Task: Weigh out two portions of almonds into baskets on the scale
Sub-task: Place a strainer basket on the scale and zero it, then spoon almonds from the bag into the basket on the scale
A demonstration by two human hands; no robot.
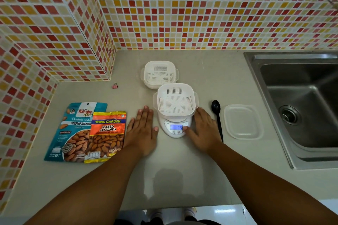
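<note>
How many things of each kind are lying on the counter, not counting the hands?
Almond bags: 2, the blue bag and the orange bag
White baskets: 2, the far basket and the basket on the scale
Scale: 1
Black spoon: 1
Clear lid: 1
Pink binder clip: 1
Total: 8

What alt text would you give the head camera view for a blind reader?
An empty white basket sits on a lit kitchen scale, the person's right hand touching the scale and left hand flat on the counter. Two almond bags lie left, a black spoon right.
</note>
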